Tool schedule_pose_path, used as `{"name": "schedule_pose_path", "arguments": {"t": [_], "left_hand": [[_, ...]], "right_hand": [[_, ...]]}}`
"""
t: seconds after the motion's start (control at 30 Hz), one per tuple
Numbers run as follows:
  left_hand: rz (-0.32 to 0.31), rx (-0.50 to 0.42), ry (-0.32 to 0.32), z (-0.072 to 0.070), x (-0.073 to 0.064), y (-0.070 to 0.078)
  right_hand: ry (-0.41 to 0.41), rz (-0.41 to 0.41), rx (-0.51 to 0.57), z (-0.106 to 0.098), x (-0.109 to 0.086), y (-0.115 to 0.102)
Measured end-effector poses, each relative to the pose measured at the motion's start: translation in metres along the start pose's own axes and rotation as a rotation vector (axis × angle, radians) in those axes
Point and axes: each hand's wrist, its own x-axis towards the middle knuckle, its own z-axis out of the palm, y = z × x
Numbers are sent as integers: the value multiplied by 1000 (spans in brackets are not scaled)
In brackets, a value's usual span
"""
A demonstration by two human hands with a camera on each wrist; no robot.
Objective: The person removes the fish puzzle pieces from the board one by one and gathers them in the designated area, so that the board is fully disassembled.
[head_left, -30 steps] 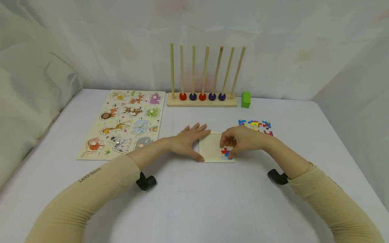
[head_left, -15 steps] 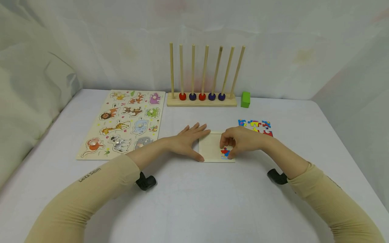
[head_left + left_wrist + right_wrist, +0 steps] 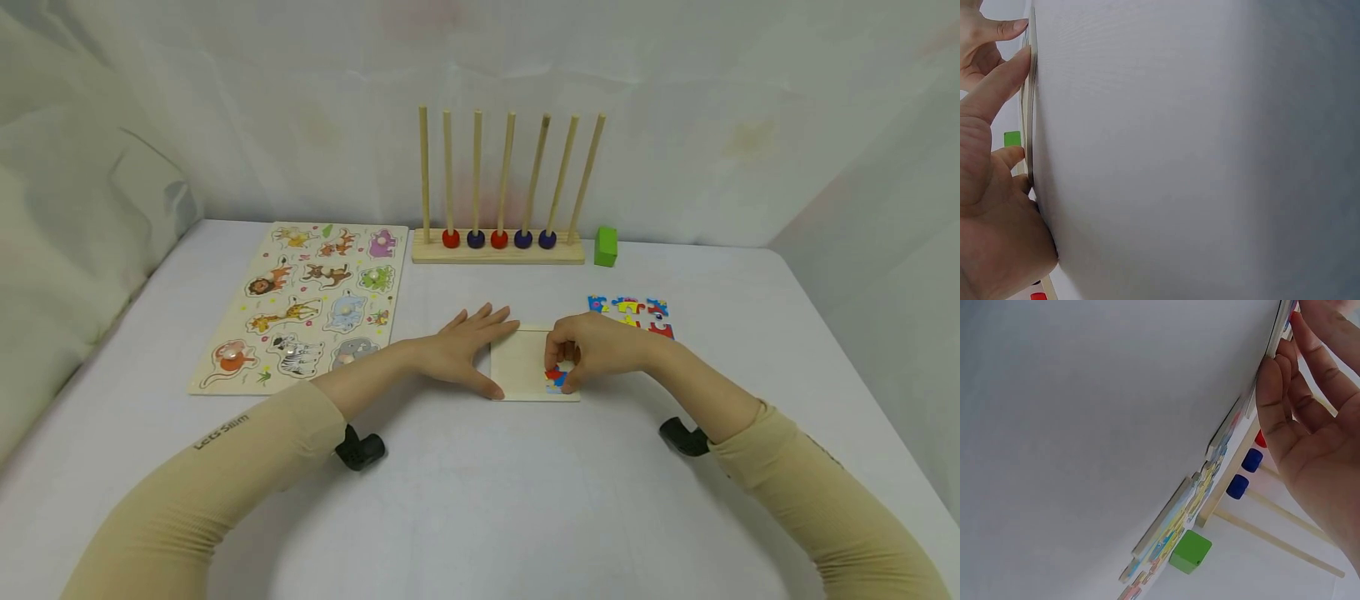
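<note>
A small square wooden puzzle tray lies flat at the middle of the table. My left hand rests against its left side, fingers spread and thumb at the front left corner; in the left wrist view the thumb meets the tray's edge. Inside the tray's front right corner is a red and blue jigsaw piece. My right hand pinches it between thumb and bent fingers, which partly cover it. Behind the right hand lie several loose jigsaw pieces, partly hidden by it; the right wrist view shows these pieces lying flat.
An animal peg puzzle board lies at the left. At the back stands a wooden peg rack with red and dark blue beads, a green block beside it. White cloth hangs behind the table. Black devices sit under both wrists.
My right hand's fingers have shifted slightly forward and down over the jigsaw piece, covering more of its top. The left hand and the tray have stayed put.
</note>
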Motion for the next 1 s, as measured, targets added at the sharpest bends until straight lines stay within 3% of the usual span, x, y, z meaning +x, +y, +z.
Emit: {"name": "schedule_pose_path", "arguments": {"t": [1.0], "left_hand": [[2,17,6,1,1,-1]], "right_hand": [[-41,3,58,-3,-1,1]]}}
